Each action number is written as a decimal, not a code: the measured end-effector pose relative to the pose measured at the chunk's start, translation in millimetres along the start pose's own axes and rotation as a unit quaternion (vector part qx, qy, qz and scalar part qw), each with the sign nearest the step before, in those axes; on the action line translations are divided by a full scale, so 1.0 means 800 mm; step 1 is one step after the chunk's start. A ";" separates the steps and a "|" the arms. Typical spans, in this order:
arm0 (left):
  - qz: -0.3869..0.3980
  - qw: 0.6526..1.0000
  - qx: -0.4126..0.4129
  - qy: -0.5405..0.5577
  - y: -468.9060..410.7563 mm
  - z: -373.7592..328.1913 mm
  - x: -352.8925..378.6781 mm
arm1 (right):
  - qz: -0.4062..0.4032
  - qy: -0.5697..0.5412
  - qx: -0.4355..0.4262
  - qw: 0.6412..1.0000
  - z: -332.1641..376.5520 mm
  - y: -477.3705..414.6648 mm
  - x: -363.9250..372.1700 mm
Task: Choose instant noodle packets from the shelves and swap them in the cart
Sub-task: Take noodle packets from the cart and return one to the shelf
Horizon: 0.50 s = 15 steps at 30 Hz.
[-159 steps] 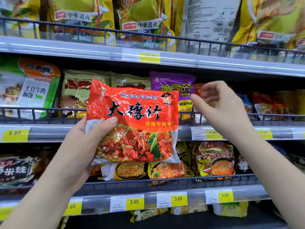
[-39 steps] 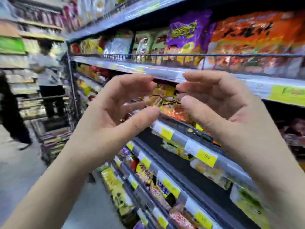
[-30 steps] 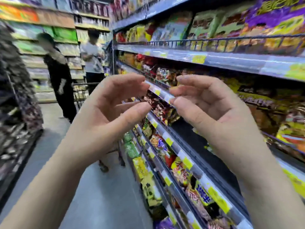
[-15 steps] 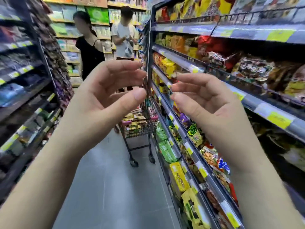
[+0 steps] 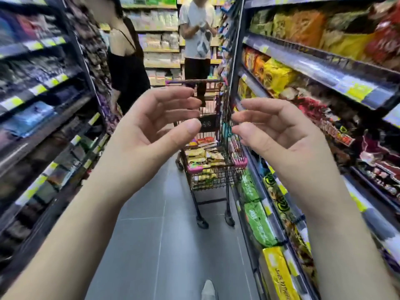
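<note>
A black wire shopping cart [image 5: 213,178] with pink corner bumpers stands ahead in the aisle, close to the right-hand shelves. Several noodle packets [image 5: 203,155] lie piled in its basket. My left hand [image 5: 151,135] and my right hand [image 5: 279,135] are raised side by side in front of the cart, palms facing each other. Their fingers are loosely curved and neither hand holds anything. The shelves on the right [image 5: 320,68] carry rows of noodle packets in yellow, orange, red and green.
Two people stand beyond the cart: one in black [image 5: 127,68] at the left shelving, one in a white shirt [image 5: 197,33] further back. Dark shelves [image 5: 43,100] line the left side. Grey floor [image 5: 155,245] lies between me and the cart.
The view has swung left from the noodle shelf to look down the aisle, bringing the cart to the middle. The red packet my left hand held earlier is gone; both hands stay raised and empty.
</note>
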State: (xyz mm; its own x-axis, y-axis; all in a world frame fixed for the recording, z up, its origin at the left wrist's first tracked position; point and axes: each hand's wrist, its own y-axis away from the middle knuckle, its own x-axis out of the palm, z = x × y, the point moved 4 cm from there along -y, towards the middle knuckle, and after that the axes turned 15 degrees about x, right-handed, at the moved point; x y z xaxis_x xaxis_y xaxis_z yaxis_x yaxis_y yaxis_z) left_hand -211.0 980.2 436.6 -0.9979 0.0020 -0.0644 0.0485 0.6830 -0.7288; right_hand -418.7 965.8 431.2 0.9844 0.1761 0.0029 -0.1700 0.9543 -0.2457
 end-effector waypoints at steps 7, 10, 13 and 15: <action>-0.020 0.999 -0.033 -0.022 -0.128 0.150 0.004 | 0.020 -0.009 0.042 0.999 -0.065 -0.186 -0.052; -0.035 0.998 -0.049 -0.031 -0.166 0.210 -0.002 | 0.031 -0.005 0.061 0.998 -0.091 -0.260 -0.065; -0.045 0.995 -0.080 -0.042 -0.190 0.264 -0.015 | 0.047 -0.002 0.081 0.996 -0.118 -0.320 -0.072; -0.057 0.993 -0.093 -0.044 -0.205 0.299 -0.023 | 0.056 -0.012 0.089 0.994 -0.135 -0.358 -0.076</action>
State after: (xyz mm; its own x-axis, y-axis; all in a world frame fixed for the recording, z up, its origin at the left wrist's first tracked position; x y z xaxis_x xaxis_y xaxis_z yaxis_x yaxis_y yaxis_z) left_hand -190.5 693.5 394.2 -0.9884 -0.1421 -0.0545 -0.0818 0.7981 -0.5969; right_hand -425.2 655.9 396.4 0.9577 0.2876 0.0079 -0.2864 0.9555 -0.0702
